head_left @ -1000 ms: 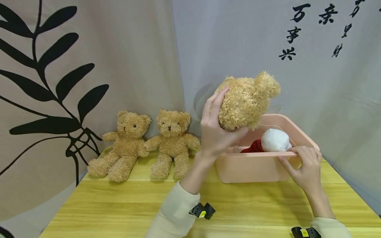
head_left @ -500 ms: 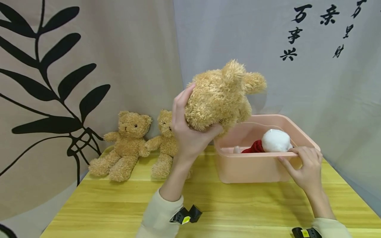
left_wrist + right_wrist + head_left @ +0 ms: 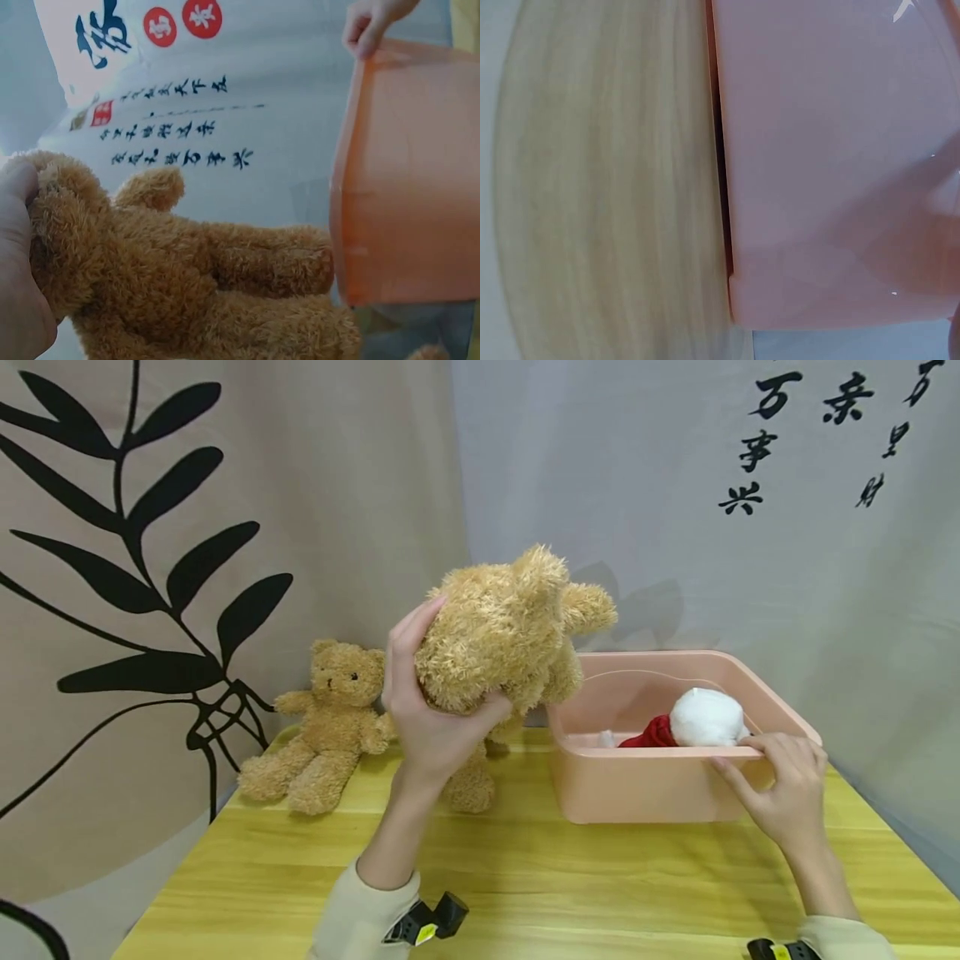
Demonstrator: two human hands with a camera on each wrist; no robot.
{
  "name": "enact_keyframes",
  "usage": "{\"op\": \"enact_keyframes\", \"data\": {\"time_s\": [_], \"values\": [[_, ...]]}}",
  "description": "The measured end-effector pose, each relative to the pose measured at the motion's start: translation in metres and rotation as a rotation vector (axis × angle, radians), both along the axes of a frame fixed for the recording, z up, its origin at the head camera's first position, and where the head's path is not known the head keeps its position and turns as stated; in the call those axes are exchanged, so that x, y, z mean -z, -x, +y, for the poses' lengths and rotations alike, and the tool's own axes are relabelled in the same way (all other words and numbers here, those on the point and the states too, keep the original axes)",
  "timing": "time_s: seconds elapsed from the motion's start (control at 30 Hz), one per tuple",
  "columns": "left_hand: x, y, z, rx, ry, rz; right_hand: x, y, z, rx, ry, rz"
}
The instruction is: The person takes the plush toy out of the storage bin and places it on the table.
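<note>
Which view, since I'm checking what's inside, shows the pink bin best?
The head view: the pink bin shows its rim, near wall and some inside. Both wrist views crop it, showing mainly its outside.

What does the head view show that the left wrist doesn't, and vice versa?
Head view only: a white plush toy with red fabric inside the pink plastic box, and a printed black leafy plant.

Left wrist view only: round red printed seals.

Both: the box, the right hand gripping it, and a shaggy golden plush bear in the left hand.
</note>
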State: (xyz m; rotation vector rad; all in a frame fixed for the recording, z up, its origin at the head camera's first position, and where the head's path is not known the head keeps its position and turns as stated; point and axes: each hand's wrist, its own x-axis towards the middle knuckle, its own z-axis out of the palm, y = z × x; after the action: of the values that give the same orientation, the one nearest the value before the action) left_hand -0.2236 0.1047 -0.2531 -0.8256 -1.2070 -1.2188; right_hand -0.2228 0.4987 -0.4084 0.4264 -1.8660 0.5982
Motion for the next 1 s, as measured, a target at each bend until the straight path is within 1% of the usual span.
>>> {"op": "enact_keyframes", "data": {"time_s": [0.1, 0.23, 0.33, 0.47, 0.57, 0.73, 0.87, 1.0], "values": [[0.005, 0.002, -0.009, -0.025, -0.009, -0.008, 0.000, -0.001, 0.001, 0.004, 0.001, -0.001], [0.010, 0.002, -0.022, -0.047, -0.024, -0.045, 0.000, -0.001, 0.001, 0.001, -0.003, 0.010], [0.012, 0.000, -0.032, -0.046, -0.037, -0.073, 0.000, 0.000, 0.000, -0.001, -0.006, 0.024], [0.013, 0.000, -0.048, -0.058, -0.069, -0.090, -0.001, 0.000, -0.001, -0.001, -0.007, 0.029], [0.016, 0.000, -0.063, -0.102, -0.072, -0.114, -0.002, -0.001, -0.001, 0.000, -0.006, 0.026], [0.023, -0.004, -0.086, -0.156, -0.039, -0.159, -0.003, 0.000, -0.001, 0.002, -0.007, 0.018], [0.027, -0.006, -0.100, -0.163, -0.019, -0.184, -0.003, 0.000, -0.001, 0.003, -0.008, 0.020], [0.032, -0.006, -0.114, -0.144, -0.008, -0.218, -0.002, 0.000, -0.001, 0.003, -0.006, 0.029]]}}
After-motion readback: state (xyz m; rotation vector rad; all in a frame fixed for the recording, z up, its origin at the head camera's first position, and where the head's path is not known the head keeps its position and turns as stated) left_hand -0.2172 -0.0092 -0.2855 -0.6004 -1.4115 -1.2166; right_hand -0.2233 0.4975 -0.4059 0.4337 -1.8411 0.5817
